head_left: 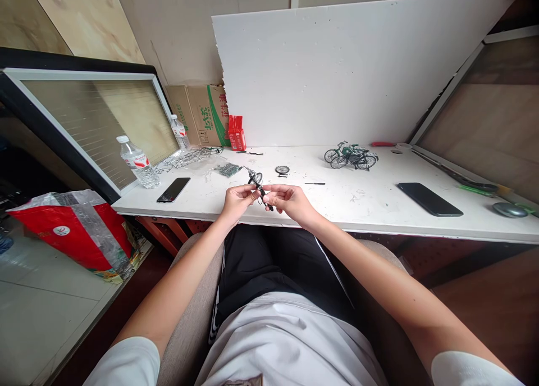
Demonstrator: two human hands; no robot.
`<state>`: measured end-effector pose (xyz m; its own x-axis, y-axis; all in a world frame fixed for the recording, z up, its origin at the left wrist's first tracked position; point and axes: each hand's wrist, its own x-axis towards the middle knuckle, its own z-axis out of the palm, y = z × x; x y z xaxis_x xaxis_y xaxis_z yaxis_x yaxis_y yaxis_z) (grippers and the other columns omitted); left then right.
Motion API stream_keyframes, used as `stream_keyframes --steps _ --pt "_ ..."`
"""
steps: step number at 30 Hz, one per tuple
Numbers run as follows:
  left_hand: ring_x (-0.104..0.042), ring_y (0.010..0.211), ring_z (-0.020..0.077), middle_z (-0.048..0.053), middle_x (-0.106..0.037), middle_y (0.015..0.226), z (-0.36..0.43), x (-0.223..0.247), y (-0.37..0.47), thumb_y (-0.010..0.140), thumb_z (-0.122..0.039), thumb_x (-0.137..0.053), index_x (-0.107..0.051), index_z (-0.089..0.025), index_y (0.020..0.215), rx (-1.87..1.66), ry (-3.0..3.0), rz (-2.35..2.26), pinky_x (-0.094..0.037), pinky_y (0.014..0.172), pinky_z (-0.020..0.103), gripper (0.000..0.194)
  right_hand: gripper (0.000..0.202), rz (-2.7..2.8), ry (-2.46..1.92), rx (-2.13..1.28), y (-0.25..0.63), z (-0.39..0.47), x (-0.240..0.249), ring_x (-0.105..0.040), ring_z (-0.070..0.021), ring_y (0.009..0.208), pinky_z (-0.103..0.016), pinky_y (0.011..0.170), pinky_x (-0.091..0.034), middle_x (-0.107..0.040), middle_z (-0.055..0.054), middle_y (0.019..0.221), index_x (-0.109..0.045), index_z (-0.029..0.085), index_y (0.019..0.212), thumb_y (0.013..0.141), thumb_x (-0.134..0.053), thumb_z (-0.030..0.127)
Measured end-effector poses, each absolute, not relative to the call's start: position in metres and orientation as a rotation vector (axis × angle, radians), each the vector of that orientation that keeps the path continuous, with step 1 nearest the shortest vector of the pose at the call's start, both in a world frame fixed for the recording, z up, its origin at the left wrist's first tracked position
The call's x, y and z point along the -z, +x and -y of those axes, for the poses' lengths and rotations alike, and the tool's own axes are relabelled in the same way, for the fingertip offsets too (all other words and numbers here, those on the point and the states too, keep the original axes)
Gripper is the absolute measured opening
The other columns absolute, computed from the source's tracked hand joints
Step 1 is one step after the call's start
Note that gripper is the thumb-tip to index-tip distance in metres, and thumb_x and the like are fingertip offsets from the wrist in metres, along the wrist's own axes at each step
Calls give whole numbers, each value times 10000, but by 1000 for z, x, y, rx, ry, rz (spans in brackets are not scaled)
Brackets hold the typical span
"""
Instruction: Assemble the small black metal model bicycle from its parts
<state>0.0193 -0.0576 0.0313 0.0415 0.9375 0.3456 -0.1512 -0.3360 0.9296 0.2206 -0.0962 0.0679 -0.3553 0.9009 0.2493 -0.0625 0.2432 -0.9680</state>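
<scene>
Between my two hands, just above the table's front edge, is a small dark model bicycle [257, 179] that looks partly assembled, with a spoked wheel at its far end. My left hand [240, 199] pinches it from the left, thumb and fingers closed. From the right, my right hand [288, 200] grips its near part, also in a pinch. Fingers cover much of the frame. A loose model wheel [282, 169] lies beyond my hands, with a small dark part beside it. To its right rests a thin dark screwdriver-like tool [315, 183].
Finished-looking model bicycles [350, 155] stand right of centre. Small bagged parts [229, 169] and wiry frames [185, 160] lie left. Phones [173, 190] [429, 199], water bottles [138, 162], a red box [236, 133], a carton [202, 113] and a mouse [509, 209] surround the work area.
</scene>
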Motion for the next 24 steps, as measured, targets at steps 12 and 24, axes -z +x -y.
stream_keyframes --steps 12,24 --pt "-504 557 100 19 -634 648 59 -31 21 697 -547 -943 -828 -118 928 -1437 1429 -897 -388 549 257 500 572 1562 -822 -1286 222 91 -64 -706 -175 761 -248 567 -475 -773 -61 859 -790 184 1248 820 -861 556" --pt "-591 657 137 59 -723 749 53 -23 22 685 -511 -943 -849 -123 952 -1511 1395 -903 -493 620 285 481 506 1603 -843 -1257 222 86 -56 -679 -154 773 -228 566 -516 -745 -58 926 -792 211 1276 889 -791 537"
